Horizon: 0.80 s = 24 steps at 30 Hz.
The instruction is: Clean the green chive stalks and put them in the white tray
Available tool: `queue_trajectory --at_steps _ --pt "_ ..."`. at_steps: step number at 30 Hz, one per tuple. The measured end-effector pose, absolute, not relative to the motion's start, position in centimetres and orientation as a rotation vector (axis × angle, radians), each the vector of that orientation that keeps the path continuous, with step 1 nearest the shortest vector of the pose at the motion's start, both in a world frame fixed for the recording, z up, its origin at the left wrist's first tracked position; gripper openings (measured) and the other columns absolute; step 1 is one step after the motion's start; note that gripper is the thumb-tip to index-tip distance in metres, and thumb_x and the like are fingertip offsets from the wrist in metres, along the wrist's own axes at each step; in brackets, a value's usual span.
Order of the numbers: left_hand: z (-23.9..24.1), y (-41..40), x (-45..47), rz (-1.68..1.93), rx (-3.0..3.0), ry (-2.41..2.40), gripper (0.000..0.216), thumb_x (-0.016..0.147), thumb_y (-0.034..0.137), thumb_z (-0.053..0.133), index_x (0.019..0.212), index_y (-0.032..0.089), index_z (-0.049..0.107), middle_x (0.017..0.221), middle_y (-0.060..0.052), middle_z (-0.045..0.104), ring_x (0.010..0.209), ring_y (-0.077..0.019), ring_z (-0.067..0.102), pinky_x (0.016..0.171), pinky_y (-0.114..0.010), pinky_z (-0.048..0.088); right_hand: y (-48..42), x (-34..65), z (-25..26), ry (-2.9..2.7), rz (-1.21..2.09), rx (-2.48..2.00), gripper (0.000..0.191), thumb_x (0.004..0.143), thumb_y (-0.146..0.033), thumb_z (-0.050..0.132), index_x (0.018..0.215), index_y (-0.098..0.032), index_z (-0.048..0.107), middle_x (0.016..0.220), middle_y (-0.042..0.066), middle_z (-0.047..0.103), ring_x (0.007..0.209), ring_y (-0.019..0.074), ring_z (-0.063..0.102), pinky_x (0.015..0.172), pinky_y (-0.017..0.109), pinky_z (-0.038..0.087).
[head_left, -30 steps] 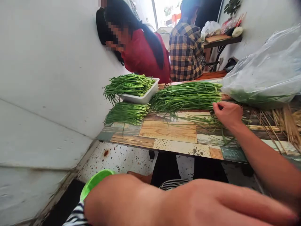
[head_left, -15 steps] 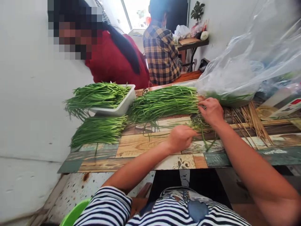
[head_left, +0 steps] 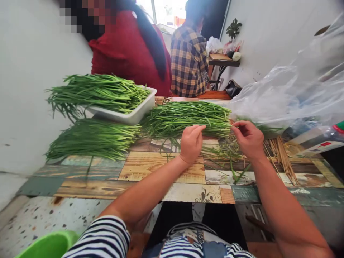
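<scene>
A thick bundle of garlic chives lies across the middle of the table, its pale cut ends to the right. At those ends my right hand is closed in a pinch, thumb and forefinger on the chive tips. My left hand rests at the bundle's front side, fingers pressed together against the stalks; whatever they hold is hidden. Loose trimmed bits and limp leaves are scattered below and between both hands.
On the left, a white tray holds more chives, with another chive bundle before it. Bamboo sticks, a clear plastic bag and a bottle are on the right. Two people sit beyond the table. A green bucket stands below.
My left hand has moved up and left, from over the loose bits to the bundle's front side. My right hand stays by the cut ends. The view has shifted.
</scene>
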<state>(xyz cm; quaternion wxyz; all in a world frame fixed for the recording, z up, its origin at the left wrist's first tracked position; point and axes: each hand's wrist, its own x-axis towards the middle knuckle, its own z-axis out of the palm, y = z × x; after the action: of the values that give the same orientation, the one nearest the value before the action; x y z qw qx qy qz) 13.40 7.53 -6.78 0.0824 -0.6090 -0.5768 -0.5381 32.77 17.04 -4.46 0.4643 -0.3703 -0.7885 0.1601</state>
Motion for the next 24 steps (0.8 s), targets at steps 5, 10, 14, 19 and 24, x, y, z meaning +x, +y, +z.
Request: queue_trajectory --at_steps 5,10,14,19,24 --pt "-4.9 6.1 13.3 -1.344 -1.849 -1.709 0.028 0.093 0.034 0.049 0.113 0.024 0.066 0.116 -0.007 0.064 0.115 -0.0212 0.050 0.103 -0.038 0.030 14.5 32.6 -2.1 -2.080 0.409 -0.712 0.014 0.083 -0.035 0.061 0.086 -0.023 0.068 0.083 0.003 0.069 0.076 0.0177 0.063 0.074 0.031 0.050" --pt "-5.0 5.4 14.3 -1.315 -2.090 -1.656 0.023 0.095 0.034 0.047 0.104 0.025 0.066 0.107 -0.002 0.069 0.111 -0.0186 0.055 0.105 -0.040 0.027 12.9 32.6 -1.4 -2.139 0.646 -0.554 0.013 0.083 -0.035 0.062 0.083 -0.024 0.068 0.085 0.003 0.069 0.080 0.0179 0.063 0.078 0.032 0.050" --pt "-4.7 4.9 15.3 -1.547 -2.249 -1.686 0.023 0.095 0.033 0.045 0.102 0.018 0.061 0.094 -0.004 0.069 0.087 -0.0133 0.062 0.088 -0.028 0.044 12.3 32.4 -1.0 -1.991 0.953 -0.546 0.017 0.079 -0.039 0.067 0.086 -0.023 0.068 0.081 0.003 0.069 0.073 0.0162 0.064 0.069 0.030 0.052" --pt "-3.7 4.8 14.9 -1.375 -2.405 -1.825 0.022 0.095 0.025 0.042 0.098 0.016 0.062 0.088 -0.004 0.068 0.079 -0.0131 0.062 0.073 -0.023 0.047 12.9 31.8 -1.4 -2.045 1.166 -0.631 0.028 0.078 -0.046 0.066 0.088 -0.020 0.071 0.068 0.002 0.068 0.060 0.0149 0.062 0.057 0.027 0.049" --pt "-4.3 5.4 13.3 -0.726 -2.506 -1.789 0.020 0.094 0.023 0.043 0.095 0.017 0.063 0.088 -0.007 0.067 0.082 -0.0183 0.061 0.074 -0.029 0.047 13.1 31.1 -2.3 -2.363 0.808 -0.630 0.019 0.081 -0.035 0.061 0.076 -0.021 0.072 0.071 0.003 0.071 0.064 0.0154 0.062 0.060 0.026 0.044"
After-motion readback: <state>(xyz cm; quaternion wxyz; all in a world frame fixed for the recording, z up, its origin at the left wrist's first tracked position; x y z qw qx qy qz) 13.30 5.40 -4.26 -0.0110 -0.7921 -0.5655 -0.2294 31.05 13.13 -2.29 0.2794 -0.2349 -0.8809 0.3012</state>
